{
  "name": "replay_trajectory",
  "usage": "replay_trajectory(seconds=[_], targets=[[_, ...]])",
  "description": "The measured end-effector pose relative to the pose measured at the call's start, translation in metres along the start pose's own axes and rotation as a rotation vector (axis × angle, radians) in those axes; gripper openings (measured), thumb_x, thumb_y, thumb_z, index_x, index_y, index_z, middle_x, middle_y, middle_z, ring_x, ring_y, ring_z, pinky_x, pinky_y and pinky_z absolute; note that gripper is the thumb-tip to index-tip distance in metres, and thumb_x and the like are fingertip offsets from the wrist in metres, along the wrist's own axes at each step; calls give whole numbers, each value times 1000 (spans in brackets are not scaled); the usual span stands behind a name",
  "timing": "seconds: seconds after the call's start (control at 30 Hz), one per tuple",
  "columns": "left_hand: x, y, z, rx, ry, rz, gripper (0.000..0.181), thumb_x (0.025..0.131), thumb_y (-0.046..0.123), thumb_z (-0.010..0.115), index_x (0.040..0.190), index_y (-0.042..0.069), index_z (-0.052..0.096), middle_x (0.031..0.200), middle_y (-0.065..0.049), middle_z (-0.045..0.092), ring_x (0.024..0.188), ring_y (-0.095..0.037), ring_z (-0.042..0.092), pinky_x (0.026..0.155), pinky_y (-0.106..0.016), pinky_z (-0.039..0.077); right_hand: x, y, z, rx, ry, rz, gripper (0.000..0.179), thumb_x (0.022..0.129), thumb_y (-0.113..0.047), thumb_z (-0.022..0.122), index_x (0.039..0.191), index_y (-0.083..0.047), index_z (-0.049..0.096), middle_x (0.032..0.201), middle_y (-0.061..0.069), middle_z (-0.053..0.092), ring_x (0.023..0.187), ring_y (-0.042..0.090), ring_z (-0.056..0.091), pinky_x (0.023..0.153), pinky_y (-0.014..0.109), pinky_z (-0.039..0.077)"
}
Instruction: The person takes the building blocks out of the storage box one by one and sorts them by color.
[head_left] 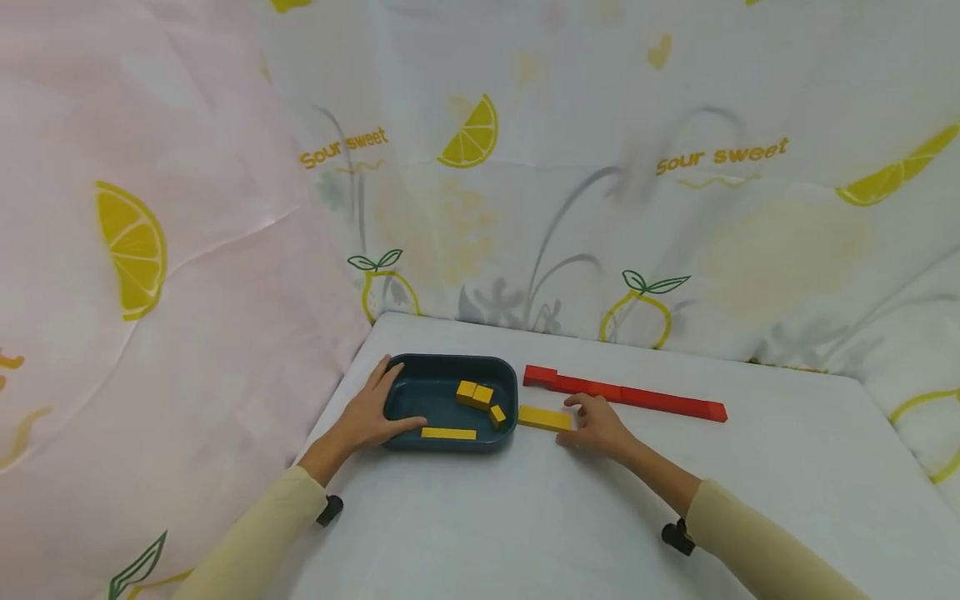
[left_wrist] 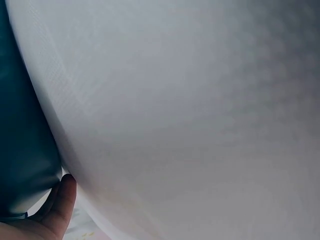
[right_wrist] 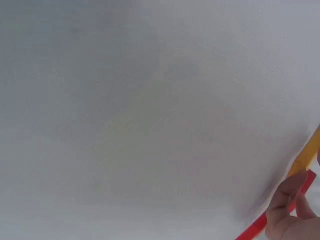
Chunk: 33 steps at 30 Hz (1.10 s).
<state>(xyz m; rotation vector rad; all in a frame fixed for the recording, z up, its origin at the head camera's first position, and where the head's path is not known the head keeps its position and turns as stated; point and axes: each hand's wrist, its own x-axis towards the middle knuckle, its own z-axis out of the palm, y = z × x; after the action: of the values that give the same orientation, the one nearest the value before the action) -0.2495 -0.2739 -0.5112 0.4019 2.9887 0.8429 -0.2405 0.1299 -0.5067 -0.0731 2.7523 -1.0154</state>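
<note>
A dark blue-green tray (head_left: 450, 363) stands on the white table, with several yellow blocks (head_left: 474, 394) inside it. My left hand (head_left: 371, 415) holds the tray's left end, the thumb over the near rim and the other fingers at the far left corner. In the left wrist view a fingertip (left_wrist: 64, 197) is right at the tray's lower corner. Against the tray's right side lies a yellow strip (head_left: 543, 418) of blocks. My right hand (head_left: 600, 429) pinches its right end between thumb and fingers. The right wrist view shows only part of this hand, at the lower right corner.
A long row of red blocks (head_left: 622, 394) lies behind the yellow strip and slants toward the right. Printed cloth (head_left: 525, 208) hangs behind the table (head_left: 510, 533) and on its left. A long yellow piece (head_left: 448, 433) lies along the tray's near wall.
</note>
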Motion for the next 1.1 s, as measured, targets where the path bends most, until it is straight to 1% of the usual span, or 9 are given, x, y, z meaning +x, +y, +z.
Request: replay_trajectory(seconds=[0.1, 0.2, 0.3, 0.4, 0.57, 0.7, 0.9, 1.03, 1.1], targets=[[2, -1, 2, 13, 11, 4, 112, 74, 69, 73, 158, 14, 23, 167, -15, 8, 143, -44, 33, 105, -67, 37, -8, -1, -8, -13, 66, -60, 53, 83, -26, 80, 129, -11, 58, 121, 15, 55, 100, 25, 58, 76, 34, 58], [-6, -4, 9, 25, -3, -5, 112, 74, 69, 73, 158, 14, 23, 166, -16, 9, 143, -44, 34, 105, -67, 38, -20, -1, -10, -126, 115, -178, 64, 88, -36, 74, 142, -11, 50, 141, 22, 45, 116, 35, 55, 88, 49, 57], [-9, -3, 11, 23, -3, -9, 112, 74, 69, 72, 158, 14, 23, 166, -16, 9, 142, -44, 35, 105, -67, 38, -26, -7, -11, -293, 165, -309, 80, 87, -45, 71, 153, -14, 37, 158, 23, 25, 136, 42, 39, 103, 63, 43], [-7, 0, 8, 26, 3, -7, 112, 74, 70, 72, 158, 14, 23, 166, -15, 8, 141, -44, 37, 104, -67, 38, -27, -18, -11, -388, 195, -402, 87, 87, -52, 69, 157, -19, 28, 165, 20, 9, 144, 43, 27, 108, 69, 32], [0, 4, 1, 42, 4, 6, 111, 74, 69, 72, 157, 13, 23, 166, -16, 8, 140, -45, 38, 104, -67, 38, -21, -45, -6, -397, 170, -475, 86, 90, -58, 62, 159, -25, 23, 167, 13, -6, 149, 37, 16, 115, 65, 25], [2, 3, 3, 25, 4, 5, 111, 74, 69, 73, 157, 14, 24, 166, -15, 8, 141, -45, 36, 105, -68, 38, -18, -63, 4, -443, 155, -562, 84, 92, -59, 58, 159, -24, 22, 167, 12, -10, 150, 36, 14, 118, 62, 22], [0, 2, 7, 13, -2, -6, 112, 73, 70, 72, 158, 16, 23, 167, -14, 8, 142, -44, 35, 105, -67, 37, -10, -83, 29, -478, 147, -688, 81, 96, -56, 54, 159, -21, 20, 166, 17, -9, 149, 40, 18, 117, 62, 24], [0, 1, 4, 22, 15, 4, 110, 74, 71, 71, 158, 16, 23, 167, -14, 8, 141, -45, 37, 103, -68, 39, 2, -101, 48, -492, 151, -731, 81, 96, -55, 53, 160, -20, 18, 166, 20, -6, 149, 39, 20, 117, 58, 29], [0, 0, 2, 28, 21, 11, 109, 75, 70, 71, 158, 16, 23, 166, -14, 9, 141, -46, 37, 103, -67, 39, 7, -109, 57, -441, 116, -746, 80, 95, -52, 57, 159, -19, 21, 165, 21, -5, 149, 40, 21, 115, 56, 33]])
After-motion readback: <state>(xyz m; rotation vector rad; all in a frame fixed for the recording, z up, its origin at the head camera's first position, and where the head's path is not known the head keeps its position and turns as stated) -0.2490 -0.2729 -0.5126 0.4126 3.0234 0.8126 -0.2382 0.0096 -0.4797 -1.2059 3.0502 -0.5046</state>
